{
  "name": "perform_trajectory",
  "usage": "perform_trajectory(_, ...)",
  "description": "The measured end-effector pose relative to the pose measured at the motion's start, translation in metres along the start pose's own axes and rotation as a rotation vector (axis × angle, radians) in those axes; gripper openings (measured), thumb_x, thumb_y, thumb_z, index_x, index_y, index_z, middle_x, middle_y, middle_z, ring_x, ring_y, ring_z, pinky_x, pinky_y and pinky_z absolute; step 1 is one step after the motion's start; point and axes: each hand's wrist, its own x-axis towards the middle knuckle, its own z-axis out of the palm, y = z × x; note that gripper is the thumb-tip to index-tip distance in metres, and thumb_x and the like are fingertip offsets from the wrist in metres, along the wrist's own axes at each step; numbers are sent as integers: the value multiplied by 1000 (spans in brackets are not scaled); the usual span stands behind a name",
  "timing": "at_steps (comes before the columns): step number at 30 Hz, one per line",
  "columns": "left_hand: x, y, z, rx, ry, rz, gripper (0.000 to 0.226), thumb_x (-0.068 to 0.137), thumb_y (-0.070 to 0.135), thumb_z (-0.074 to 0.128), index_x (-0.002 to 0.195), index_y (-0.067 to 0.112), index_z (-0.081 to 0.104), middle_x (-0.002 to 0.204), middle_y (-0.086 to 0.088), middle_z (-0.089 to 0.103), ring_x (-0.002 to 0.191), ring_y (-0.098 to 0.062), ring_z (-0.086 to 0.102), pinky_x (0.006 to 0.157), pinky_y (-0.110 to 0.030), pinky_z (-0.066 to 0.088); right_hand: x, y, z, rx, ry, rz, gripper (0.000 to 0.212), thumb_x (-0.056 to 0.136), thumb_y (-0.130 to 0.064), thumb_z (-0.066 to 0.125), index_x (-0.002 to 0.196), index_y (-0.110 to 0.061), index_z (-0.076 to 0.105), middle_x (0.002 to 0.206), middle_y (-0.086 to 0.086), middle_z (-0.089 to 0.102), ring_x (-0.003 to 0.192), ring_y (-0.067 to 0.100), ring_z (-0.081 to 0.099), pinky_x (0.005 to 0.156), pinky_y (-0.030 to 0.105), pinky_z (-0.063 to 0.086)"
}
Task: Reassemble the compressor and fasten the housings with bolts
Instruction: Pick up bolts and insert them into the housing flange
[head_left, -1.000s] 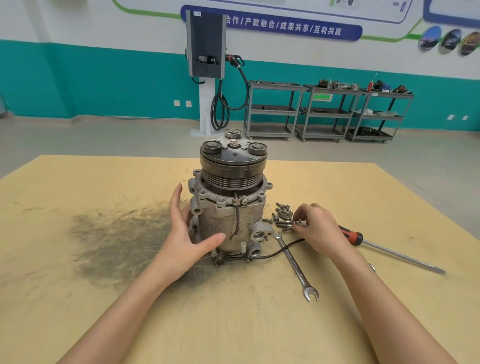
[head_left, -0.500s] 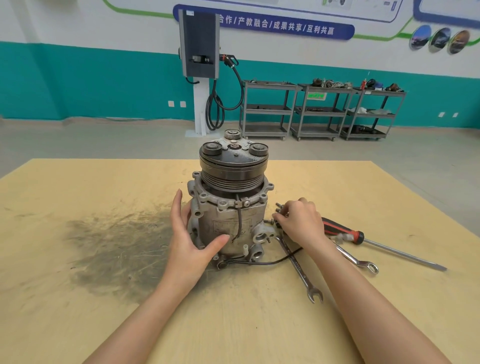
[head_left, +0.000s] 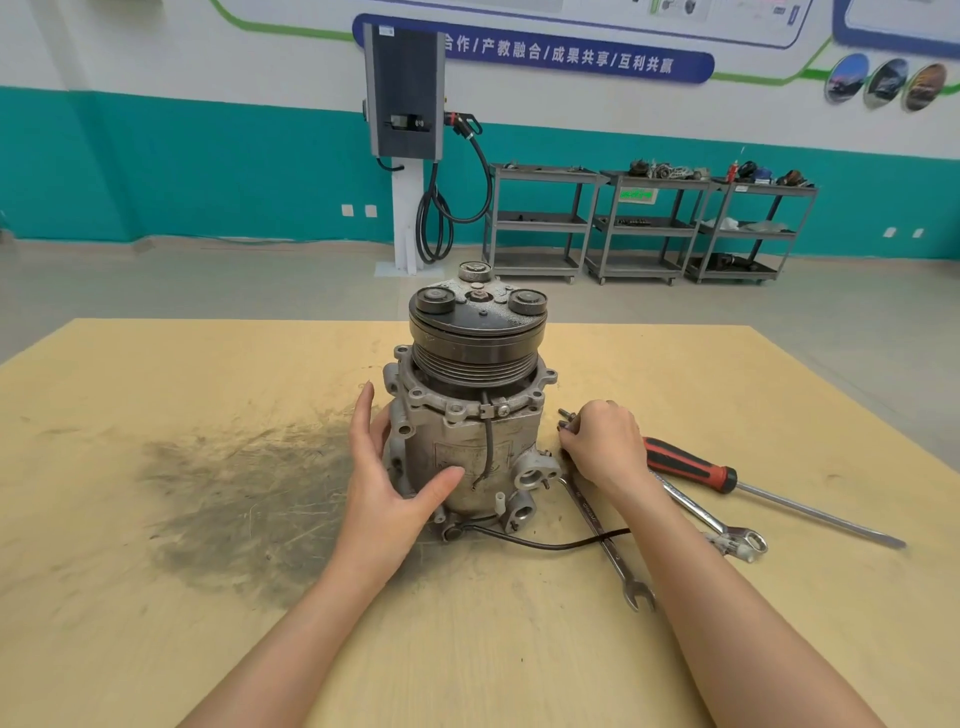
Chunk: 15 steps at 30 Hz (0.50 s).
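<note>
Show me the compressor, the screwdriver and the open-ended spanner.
compressor (head_left: 470, 457), head view, on the grey housing wall.
screwdriver (head_left: 685, 464), head view, on the red and black handle.
spanner (head_left: 605, 540), head view, on mid-shank.

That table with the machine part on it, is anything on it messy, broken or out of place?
Yes: a dark grey smear stains the yellow table left of the compressor, like rubbed-in grime. A thin black wire trails loose from the compressor's base across a wrench. No breakage shows.
</note>
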Motion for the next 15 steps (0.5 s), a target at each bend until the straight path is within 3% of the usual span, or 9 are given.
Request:
perform_trajectory(3, 1, -2, 0, -10, 5, 3, 109, 67, 42, 79, 147, 56, 7, 150, 17, 38, 132, 16, 35, 94, 1, 35, 2, -2, -4, -32, -25, -14, 12, 93, -16, 59, 97, -5, 63, 101, 16, 63, 94, 35, 55, 86, 44, 51)
perform_trajectory(8, 0, -1, 0, -17, -1, 10, 108, 67, 43, 79, 147, 56, 7, 147, 25, 37, 133, 15, 35, 96, -2, 33, 0, -7, 2, -90, -111, -12, 29, 92, -32, 64, 108, -7, 61, 115, 16, 55, 112, 35, 50, 91, 45, 49)
perform_trajectory(11, -1, -1, -1, -29, -6, 16, 111, 66, 44, 79, 149, 52, 6, 144, 31, 35, 133, 16, 33, 99, -8, 31, -1, -6, 7, -148, -86, -8, 28, 96, -26, 57, 115, -6, 59, 123, 17, 51, 118, 36, 45, 94, 47, 46)
perform_trajectory(15, -1, -2, -1, -37, -20, 13, 112, 63, 49, 79, 148, 54, 6, 136, 46, 31, 132, 20, 30, 100, -11, 31, -6, -9, -2, -91, -45, -10, 21, 97, -18, 54, 111, -4, 62, 119, 17, 54, 113, 36, 48, 91, 45, 47)
